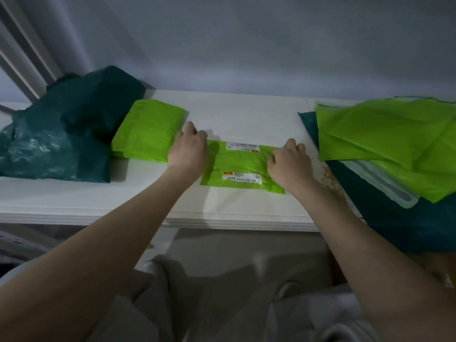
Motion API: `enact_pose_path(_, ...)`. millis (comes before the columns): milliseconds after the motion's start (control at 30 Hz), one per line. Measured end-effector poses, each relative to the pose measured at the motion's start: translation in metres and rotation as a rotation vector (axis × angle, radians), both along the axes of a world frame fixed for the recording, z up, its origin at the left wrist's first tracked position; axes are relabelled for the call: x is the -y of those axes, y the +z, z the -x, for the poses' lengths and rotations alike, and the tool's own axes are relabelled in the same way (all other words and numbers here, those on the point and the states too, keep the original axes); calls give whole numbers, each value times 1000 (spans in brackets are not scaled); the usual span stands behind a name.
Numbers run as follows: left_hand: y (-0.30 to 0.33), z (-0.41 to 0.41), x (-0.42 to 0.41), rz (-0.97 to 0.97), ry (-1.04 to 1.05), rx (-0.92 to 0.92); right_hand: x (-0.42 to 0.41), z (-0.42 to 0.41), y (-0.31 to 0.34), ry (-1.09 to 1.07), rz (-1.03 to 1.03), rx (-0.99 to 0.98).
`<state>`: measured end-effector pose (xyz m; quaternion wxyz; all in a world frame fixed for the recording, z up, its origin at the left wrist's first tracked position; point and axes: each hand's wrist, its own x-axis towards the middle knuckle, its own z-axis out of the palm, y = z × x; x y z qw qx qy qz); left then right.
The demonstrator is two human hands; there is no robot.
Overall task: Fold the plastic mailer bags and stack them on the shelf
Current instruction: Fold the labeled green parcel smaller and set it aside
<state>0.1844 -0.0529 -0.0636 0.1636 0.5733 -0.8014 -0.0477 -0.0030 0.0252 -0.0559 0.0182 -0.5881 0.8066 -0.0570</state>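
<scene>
A folded lime-green mailer bag [240, 161] with white shipping labels lies flat in the middle of the white shelf [222, 208]. My left hand [188, 150] grips its left end with curled fingers. At the bag's right end my right hand [288, 161] pinches the plastic. To the left, touching my left hand, lies another folded green bag [148, 133]. A loose pile of unfolded green bags [385, 141] rests at the right on dark teal bags [407, 225].
A heap of dark teal bags [64, 134] fills the shelf's left side. A grey wall [246, 45] rises right behind the shelf. The shelf's front edge runs across the view, with my legs in grey trousers [222, 304] below it.
</scene>
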Motion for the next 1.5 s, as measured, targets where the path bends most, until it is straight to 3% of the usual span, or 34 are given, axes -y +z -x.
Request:
enact_pose_path(67, 2, 2, 3, 75, -90, -91, 3, -3, 4, 7, 80, 4)
enact_pose_path(167, 3, 14, -4, 34, -247, -150, 10, -14, 4, 151, 183, 0)
enact_pose_path(333, -7, 22, -20, -60, -351, 67, 16, -31, -10, 300, 50, 17)
enact_pose_path(1067, 0, 33, -13, -202, -289, 212, 29, -34, -8, 227, -55, 45)
enact_pose_path(1333, -2, 33, -14, -172, -270, 201, 26, -34, -8, 224, -27, 52)
enact_pose_path(1500, -9, 29, -17, -245, -265, 102, 23, -32, -15, 199, 49, 139)
